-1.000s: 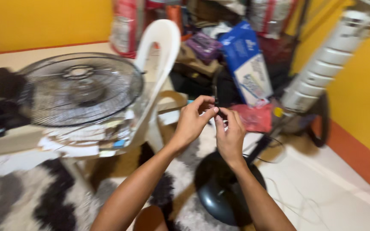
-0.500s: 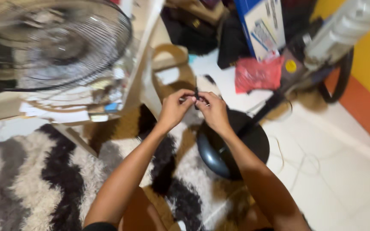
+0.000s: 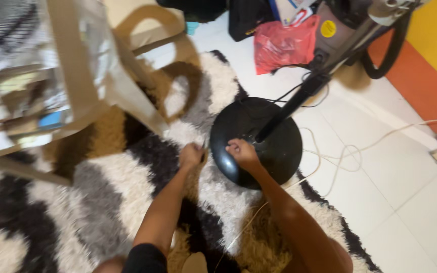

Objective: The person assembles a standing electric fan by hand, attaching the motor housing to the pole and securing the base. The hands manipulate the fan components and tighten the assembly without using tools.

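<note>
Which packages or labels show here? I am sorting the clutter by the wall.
Red plastic bag: crumpled, on the white floor beyond the black round fan base.
Round yellow sticker: on a grey-brown body right of the bag.
Blue and white box: at the top edge, mostly cut off.

We are in a lived-in room of a home, on its floor. A shaggy rug in white, grey, black and brown patches [image 3: 102, 182] covers glossy white floor tiles [image 3: 410, 202], and a yellow wall with an orange skirting band [image 3: 431, 76] bounds the room. A beige plastic chair [image 3: 77, 91], a crumpled red plastic bag [image 3: 281, 45] and a round black fan base [image 3: 274, 151] crowd it.
</note>
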